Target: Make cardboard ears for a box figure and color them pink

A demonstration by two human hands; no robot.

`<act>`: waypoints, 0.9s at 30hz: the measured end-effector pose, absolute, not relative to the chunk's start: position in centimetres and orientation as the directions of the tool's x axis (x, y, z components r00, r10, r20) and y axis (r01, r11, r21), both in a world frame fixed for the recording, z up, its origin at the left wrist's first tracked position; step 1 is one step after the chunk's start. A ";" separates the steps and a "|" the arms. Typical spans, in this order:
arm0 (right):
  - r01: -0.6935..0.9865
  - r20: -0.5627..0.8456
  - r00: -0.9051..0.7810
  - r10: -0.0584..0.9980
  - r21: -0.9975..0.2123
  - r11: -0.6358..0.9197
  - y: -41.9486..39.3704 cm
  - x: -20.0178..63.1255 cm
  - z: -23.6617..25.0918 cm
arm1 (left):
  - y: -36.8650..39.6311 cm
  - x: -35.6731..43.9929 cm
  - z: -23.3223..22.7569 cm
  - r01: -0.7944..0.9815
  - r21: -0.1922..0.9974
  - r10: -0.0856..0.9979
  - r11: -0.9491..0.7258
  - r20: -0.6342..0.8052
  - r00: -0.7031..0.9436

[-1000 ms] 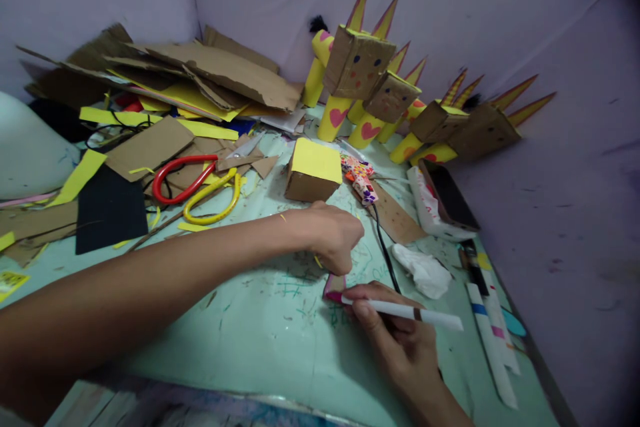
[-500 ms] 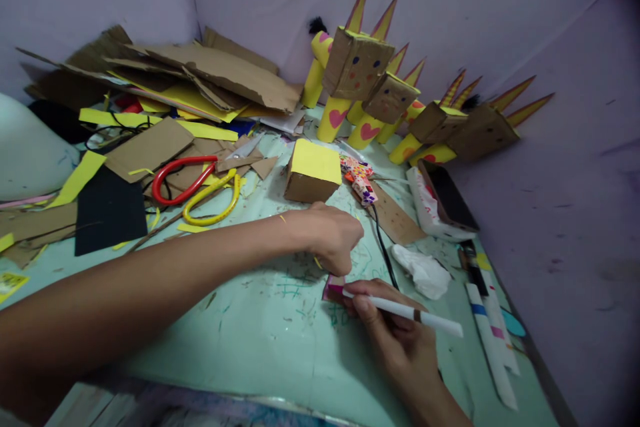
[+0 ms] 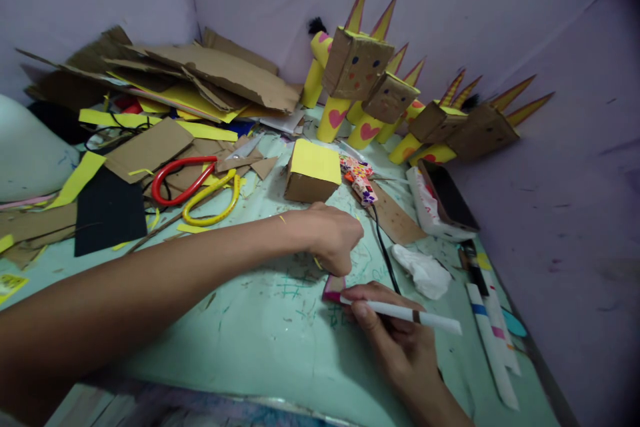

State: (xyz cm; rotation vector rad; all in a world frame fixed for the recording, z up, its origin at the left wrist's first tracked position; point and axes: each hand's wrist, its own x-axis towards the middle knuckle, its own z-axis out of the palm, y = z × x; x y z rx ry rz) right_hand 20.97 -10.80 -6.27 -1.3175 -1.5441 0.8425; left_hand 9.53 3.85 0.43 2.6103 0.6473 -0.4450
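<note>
Two hands are showing: the left hand (image 3: 330, 235) and the right hand (image 3: 395, 333), the latter gripping one white marker (image 3: 405, 311). Two scissors are lying at ten o'clock, one red-handled (image 3: 180, 177), one yellow-handled (image 3: 215, 203). One yellow-topped box (image 3: 313, 170) is sitting at twelve o'clock.

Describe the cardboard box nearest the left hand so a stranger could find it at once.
Start at the pale green table and find the left hand pressing down mid-table. Just beyond its knuckles sits a cardboard box. Unlike the boxes on yellow tubes behind, it has a plain yellow top and no face.
</note>
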 end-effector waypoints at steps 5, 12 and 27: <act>0.348 0.227 0.030 0.973 -0.915 0.203 -10.9 21.0 -6.5 | 3.9 9.4 0.4 0.493 0.321 0.362 -0.809 -0.388 0.848; 0.353 0.161 0.056 0.985 -0.926 0.131 -10.9 20.8 -6.3 | 3.8 9.5 0.6 0.506 0.319 0.368 -0.801 -0.404 0.837; 0.209 0.159 0.549 0.820 -0.977 0.050 -10.5 21.6 -6.5 | 5.4 8.8 -0.5 0.441 0.445 0.344 -0.779 -0.284 0.895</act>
